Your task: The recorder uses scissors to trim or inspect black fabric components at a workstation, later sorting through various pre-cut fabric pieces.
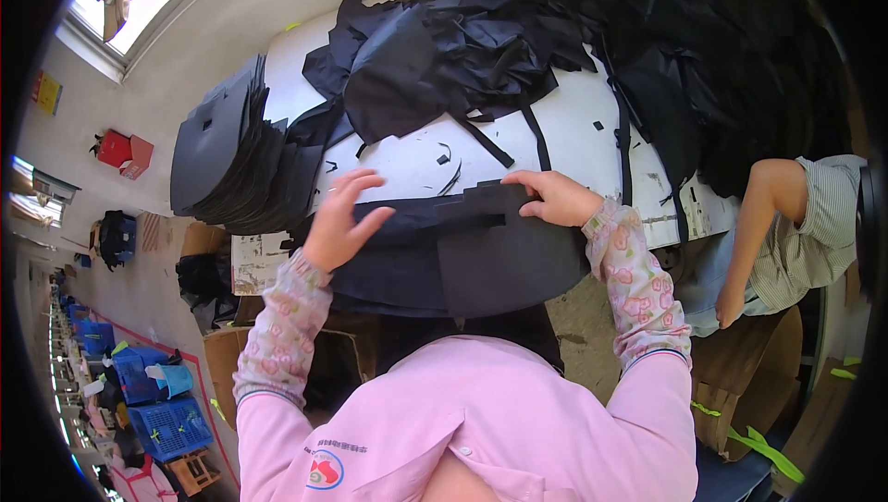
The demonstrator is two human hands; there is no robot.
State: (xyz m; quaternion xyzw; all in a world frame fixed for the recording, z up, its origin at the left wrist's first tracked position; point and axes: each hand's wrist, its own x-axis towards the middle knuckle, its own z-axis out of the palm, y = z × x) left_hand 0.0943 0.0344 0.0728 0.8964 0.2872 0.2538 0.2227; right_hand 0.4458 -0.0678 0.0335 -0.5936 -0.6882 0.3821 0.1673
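A stiff black panel (518, 266) with a small slot and rounded lower corners lies over a dark fabric piece (388, 266) at the table's near edge, in front of my body. My right hand (560, 199) grips the panel's upper edge, index finger and thumb bent around it. Above the fabric's left part is my left hand (340, 225), fingers and thumb spread, holding nothing. To its left rises a tall stack of similar black panels (217, 151), curved and slotted.
Crumpled black fabric pieces (444, 58) with straps cover the far side of the white table (407, 165), among small black scraps. A larger dark heap (721, 49) fills the far right. Another person's arm (754, 234) is at right, beside a cardboard box (749, 373).
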